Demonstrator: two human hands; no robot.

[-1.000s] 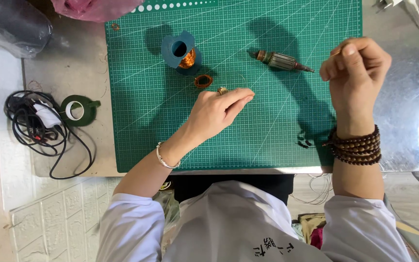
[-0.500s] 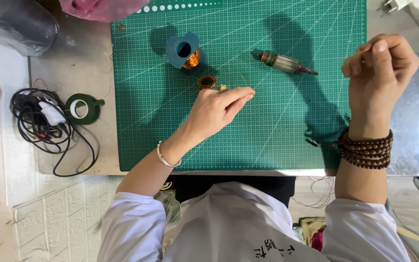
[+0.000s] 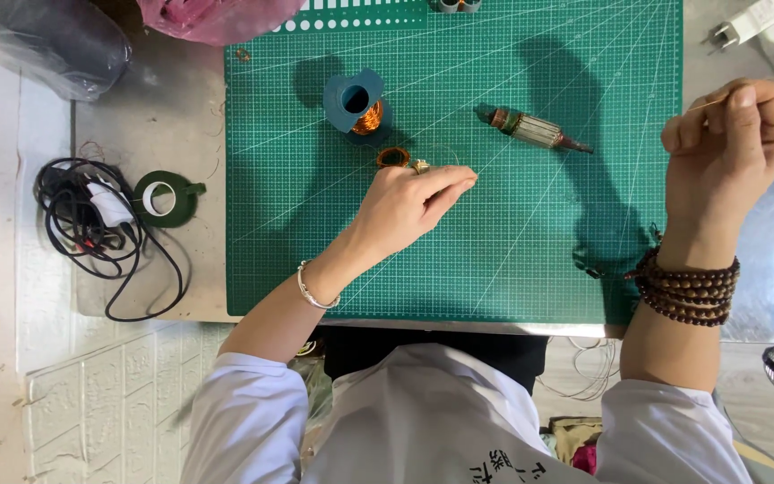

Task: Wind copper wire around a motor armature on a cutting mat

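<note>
- The left hand (image 3: 405,204) lay on the green cutting mat (image 3: 494,269) near its middle, fingers drawn together and pinched on a thin wire (image 3: 445,148) too fine to trace in full.
- A small copper coil (image 3: 393,158) sat on the mat just beyond the knuckles of that hand, close to touching them.
- The right hand (image 3: 732,143) was raised past the mat's right edge, over the metal surface (image 3: 167,116), thumb and forefinger closed on the far end of the wire.
- A blue spool (image 3: 356,103) wound with copper wire stood upright on the mat, near the coil and apart from both hands.
- A motor armature (image 3: 535,130) lay tilted on the mat between the two hands, touching neither.
- Open mat stretched between the left hand and the near edge, and across the right half below the armature.
- Off the mat's left edge, a roll of green tape (image 3: 161,198) rested beside a tangled black cable (image 3: 91,233).
- A white plug (image 3: 745,22) lay at the far right corner.
- A clear plastic bag (image 3: 47,45) sat at the far left; its contents could not be made out.
</note>
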